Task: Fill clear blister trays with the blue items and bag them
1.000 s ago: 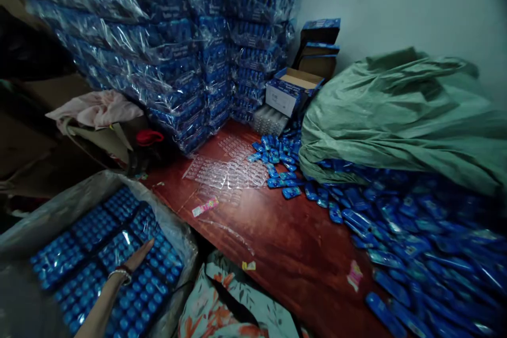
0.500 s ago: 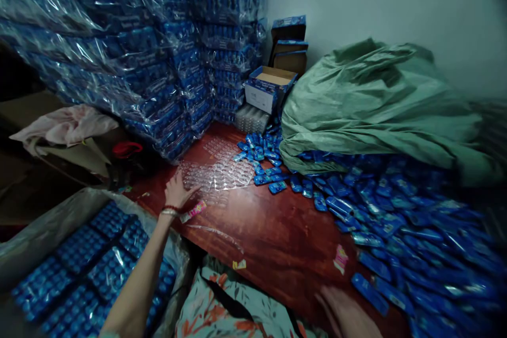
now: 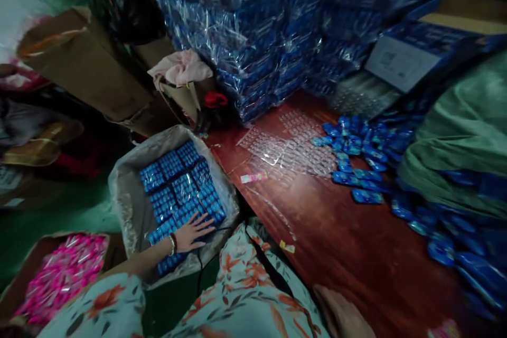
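My left hand (image 3: 193, 233) lies spread, palm down, over the blue wrapped packs (image 3: 174, 185) in a plastic-lined box (image 3: 137, 156) at the left; it grips nothing. At the bottom edge of the view, my right hand (image 3: 343, 314) rests by the edge of the red-brown table (image 3: 340, 237), its fingers blurred and partly cut off. Clear plastic blister trays (image 3: 293, 153) lie on the table beyond both hands. Loose blue packets (image 3: 368, 153) are heaped to the right of the trays.
Plastic-wrapped blue stacks (image 3: 245, 26) rise behind the table. A green cloth (image 3: 455, 153) covers part of the packet heap. An open carton (image 3: 407, 58) sits at the back right. Pink items fill a box (image 3: 113, 251) at the lower left. A pink strip (image 3: 254, 177) lies near the table edge.
My left hand has moved off the table by the blister trays and down onto the packs in the lined box. The view has turned left; my right hand stays low by the table edge.
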Motion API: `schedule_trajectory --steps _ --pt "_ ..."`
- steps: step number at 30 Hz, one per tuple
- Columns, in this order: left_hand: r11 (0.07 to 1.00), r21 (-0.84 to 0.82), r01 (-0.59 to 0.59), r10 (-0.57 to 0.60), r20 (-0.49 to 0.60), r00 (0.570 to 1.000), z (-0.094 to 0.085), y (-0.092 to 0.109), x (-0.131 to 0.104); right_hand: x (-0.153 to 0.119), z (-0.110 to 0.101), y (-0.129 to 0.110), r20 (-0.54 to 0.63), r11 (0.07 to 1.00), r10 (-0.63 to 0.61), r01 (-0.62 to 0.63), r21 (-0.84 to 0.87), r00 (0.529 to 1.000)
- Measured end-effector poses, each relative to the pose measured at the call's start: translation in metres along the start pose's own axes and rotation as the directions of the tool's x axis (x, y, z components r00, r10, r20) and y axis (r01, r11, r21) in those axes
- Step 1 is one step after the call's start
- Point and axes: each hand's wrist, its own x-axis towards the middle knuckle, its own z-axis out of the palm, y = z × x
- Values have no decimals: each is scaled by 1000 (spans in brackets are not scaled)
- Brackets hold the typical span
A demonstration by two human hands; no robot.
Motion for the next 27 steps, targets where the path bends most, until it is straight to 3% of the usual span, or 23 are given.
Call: schedule_trajectory --steps 3,7,16,22,27 --pt "1000 5 28 -28 -48 998 24 3 9 12 -9 4 -21 997 29 -31 -65 999" --pt "996 -29 82 -86 -150 985 37 13 19 23 -13 9 -17 989 50 -52 -137 999" --pt "987 -61 148 -157 -201 967 27 26 16 46 -25 -2 10 998 0 0 -67 1000" --pt "998 36 53 -43 -230 972 28 7 54 28 -18 9 -51 993 59 -64 -100 997" --pt "994 106 -2 21 -183 983 35 -5 77 33 -20 -19 -234 997 42 -56 -55 971"
